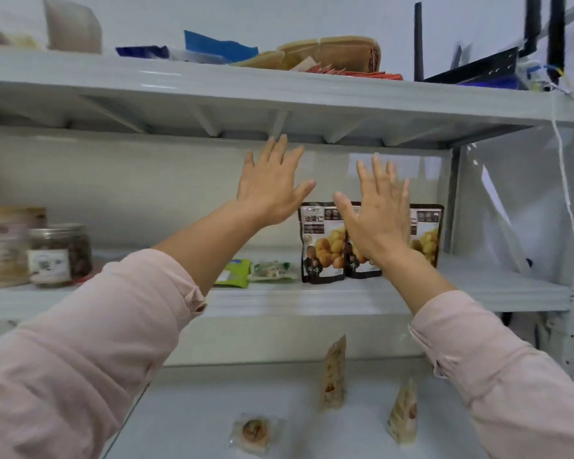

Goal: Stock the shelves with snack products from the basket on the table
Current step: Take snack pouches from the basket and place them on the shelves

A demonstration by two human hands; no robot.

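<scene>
both your left hand (268, 187) and right hand (380, 213) are spread, empty; the chestnut pouches (323, 243) look light and crinkly, so pinch their top seams.

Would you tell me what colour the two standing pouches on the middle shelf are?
The pouches are black with yellow nuts pictured, seen in head view.

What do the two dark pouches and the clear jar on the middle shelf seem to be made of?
Dark pouches: probably printed plastic film, slightly glossy; flat sealed top edges, photo print. Clear jar: glass or clear plastic, cannot tell which; contents show through, with a pale paper-like label.
</scene>
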